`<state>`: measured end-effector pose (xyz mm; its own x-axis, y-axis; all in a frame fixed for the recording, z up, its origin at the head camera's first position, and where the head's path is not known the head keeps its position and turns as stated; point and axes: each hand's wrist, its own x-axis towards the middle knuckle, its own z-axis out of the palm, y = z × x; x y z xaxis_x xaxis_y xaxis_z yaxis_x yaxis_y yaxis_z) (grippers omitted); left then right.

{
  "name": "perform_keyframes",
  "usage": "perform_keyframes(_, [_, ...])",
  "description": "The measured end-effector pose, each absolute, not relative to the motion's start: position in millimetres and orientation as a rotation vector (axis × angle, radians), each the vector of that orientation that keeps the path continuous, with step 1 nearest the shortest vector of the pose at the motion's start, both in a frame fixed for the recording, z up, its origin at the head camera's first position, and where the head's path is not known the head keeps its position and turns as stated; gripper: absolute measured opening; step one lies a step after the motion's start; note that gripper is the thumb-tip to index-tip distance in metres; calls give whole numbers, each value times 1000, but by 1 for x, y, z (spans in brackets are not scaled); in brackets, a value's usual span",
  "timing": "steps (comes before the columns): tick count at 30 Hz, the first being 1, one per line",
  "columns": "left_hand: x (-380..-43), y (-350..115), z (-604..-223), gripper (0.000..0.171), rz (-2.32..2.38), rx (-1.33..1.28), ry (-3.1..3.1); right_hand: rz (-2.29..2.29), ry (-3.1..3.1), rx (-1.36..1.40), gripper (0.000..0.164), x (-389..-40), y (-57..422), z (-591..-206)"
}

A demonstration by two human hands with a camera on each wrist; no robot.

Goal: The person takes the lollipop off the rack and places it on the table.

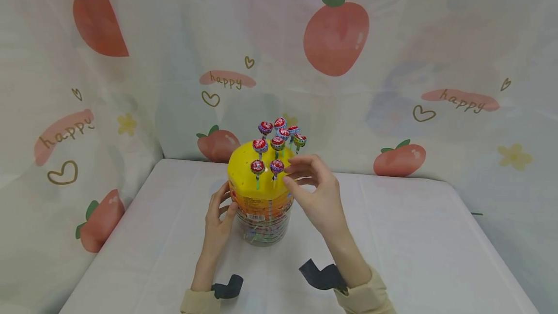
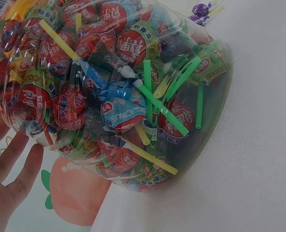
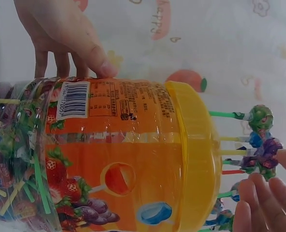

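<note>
A clear ribbed jar (image 1: 263,234) with an orange label and yellow lid (image 1: 240,171) stands on the white cloth. Wrapped lollipops (image 2: 123,110) with green and yellow sticks fill its lower part. Several more lollipops (image 1: 260,146) stand upright in the lid, sticks down. My left hand (image 1: 216,224) holds the jar's left side, thumb on the front and fingers towards the back. At the lid's right front, my right hand (image 1: 322,197) has its thumb and fingers parted beside a purple lollipop (image 3: 269,149). The right thumb overlaps that lollipop in the right wrist view; firm contact cannot be told.
White cloth covers the table (image 1: 392,236). Behind it hangs a backdrop (image 1: 279,23) printed with fruit, hearts and words. In the left wrist view, purple-wrapped lollipops (image 2: 200,10) lie beyond the jar. Black wrist mounts (image 1: 322,275) sit on both forearms.
</note>
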<state>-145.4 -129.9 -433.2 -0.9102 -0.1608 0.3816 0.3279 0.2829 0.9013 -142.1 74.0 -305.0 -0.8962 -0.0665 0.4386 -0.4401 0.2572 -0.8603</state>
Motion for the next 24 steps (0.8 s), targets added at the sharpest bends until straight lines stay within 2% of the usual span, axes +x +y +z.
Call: perform_keyframes(24, [-146, -130, -435, 56, -1666, -154, -2163, 1716, -2203, 466, 35, -148, 56, -316])
